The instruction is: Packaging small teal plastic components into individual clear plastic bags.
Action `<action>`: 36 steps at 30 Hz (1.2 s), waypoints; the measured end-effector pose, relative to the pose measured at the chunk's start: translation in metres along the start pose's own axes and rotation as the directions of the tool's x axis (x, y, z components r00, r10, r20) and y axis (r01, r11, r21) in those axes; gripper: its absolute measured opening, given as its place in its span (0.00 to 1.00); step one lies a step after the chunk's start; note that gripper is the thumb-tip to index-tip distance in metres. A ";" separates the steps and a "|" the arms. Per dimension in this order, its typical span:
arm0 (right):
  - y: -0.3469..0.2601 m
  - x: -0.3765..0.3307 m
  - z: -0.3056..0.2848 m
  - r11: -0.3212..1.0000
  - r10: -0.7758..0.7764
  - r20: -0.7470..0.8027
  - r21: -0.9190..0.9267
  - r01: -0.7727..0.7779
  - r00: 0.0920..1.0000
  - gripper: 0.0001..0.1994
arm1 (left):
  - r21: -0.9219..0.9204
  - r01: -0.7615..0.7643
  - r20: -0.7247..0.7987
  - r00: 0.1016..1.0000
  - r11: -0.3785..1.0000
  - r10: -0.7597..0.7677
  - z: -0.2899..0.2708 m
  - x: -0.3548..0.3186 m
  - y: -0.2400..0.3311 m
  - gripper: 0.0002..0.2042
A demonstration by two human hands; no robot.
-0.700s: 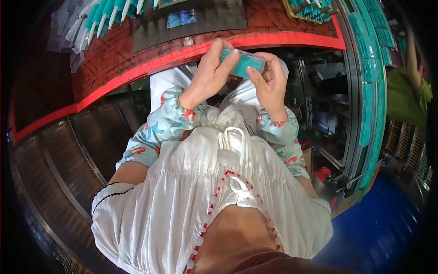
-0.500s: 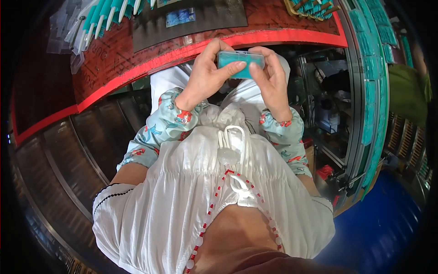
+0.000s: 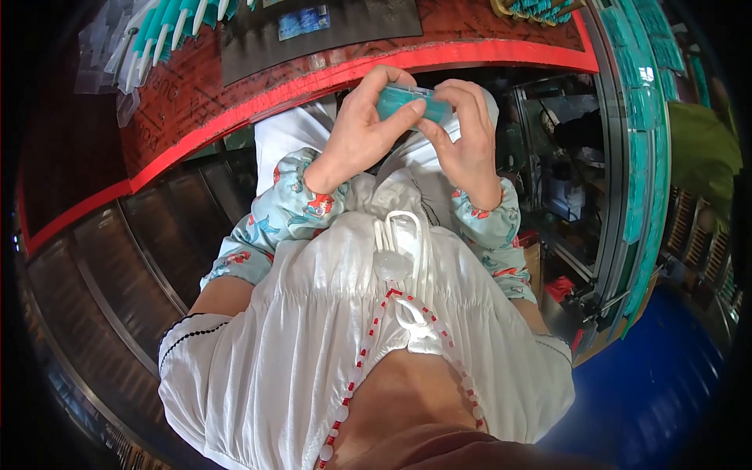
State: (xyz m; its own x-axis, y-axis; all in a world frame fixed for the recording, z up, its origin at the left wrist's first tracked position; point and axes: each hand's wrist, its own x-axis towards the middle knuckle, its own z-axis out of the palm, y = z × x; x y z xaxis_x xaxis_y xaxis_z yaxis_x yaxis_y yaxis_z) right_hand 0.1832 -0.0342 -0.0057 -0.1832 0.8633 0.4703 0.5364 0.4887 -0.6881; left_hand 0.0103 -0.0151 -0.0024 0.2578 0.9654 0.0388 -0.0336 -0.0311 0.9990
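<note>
Both hands raised together, left hand point(image 3: 356, 137) and right hand point(image 3: 468, 141); fingers curled, pinching.

Red-edged counter point(image 3: 235, 110), curved, brown top. Dark mat point(image 3: 313, 31) lying on it. Teal-and-white sticks point(image 3: 168, 31) fanned at its far left, clear bags point(image 3: 106, 47) beside them. Teal packs point(image 3: 638, 157) stacked along the right rail. Blue floor point(image 3: 658, 384) lower right.

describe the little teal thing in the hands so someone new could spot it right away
Start at the curved red table edge near the top. Just below it, the left hand and right hand meet around a small teal case. Unlike the teal pieces lined up on the table and right-hand rack, it alone is gripped by fingers.
</note>
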 end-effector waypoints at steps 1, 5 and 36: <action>0.002 0.000 0.000 0.998 0.042 0.035 0.034 -0.043 0.998 0.19 | 0.056 0.022 0.015 1.000 0.998 -0.023 0.000 -0.001 -0.001 0.14; 0.004 -0.005 0.003 0.944 0.193 0.045 0.263 -0.198 0.980 0.18 | 0.030 -0.005 0.062 0.998 1.000 0.003 -0.005 -0.002 -0.003 0.13; 0.224 -0.081 -0.325 0.430 0.292 -0.262 -0.823 -0.371 0.920 0.33 | -0.275 0.390 0.223 0.915 0.879 -0.336 -0.015 0.011 -0.015 0.11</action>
State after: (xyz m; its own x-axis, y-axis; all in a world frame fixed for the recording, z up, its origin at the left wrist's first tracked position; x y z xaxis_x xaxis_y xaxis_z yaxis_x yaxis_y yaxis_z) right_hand 0.5856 -0.0353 -0.0184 0.2037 0.9038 0.3764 0.9768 -0.2138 -0.0153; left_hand -0.0010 -0.0001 -0.0173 0.4630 0.8360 -0.2945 -0.1949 0.4201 0.8863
